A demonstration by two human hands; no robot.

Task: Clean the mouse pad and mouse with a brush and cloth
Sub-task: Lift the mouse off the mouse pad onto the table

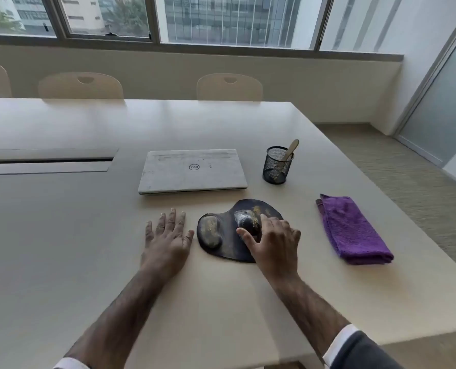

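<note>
Right hand (pixel 272 239) grasps mouse (pixel 248 221) on pad (pixel 227 251), likely to lift it clear; left hand (pixel 167 235) flat, released, on table (pixel 62 235); brush (pixel 288 153), cloth (pixel 354 230) untouched.

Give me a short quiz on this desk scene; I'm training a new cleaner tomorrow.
1. True or false: the brush stands in the mesh cup.
2. Fill in: the purple cloth lies to the ___ of the mouse pad.
3. The right hand grips: A the brush, B the cloth, C the mouse?
Key: 1 true; 2 right; 3 C.
</note>
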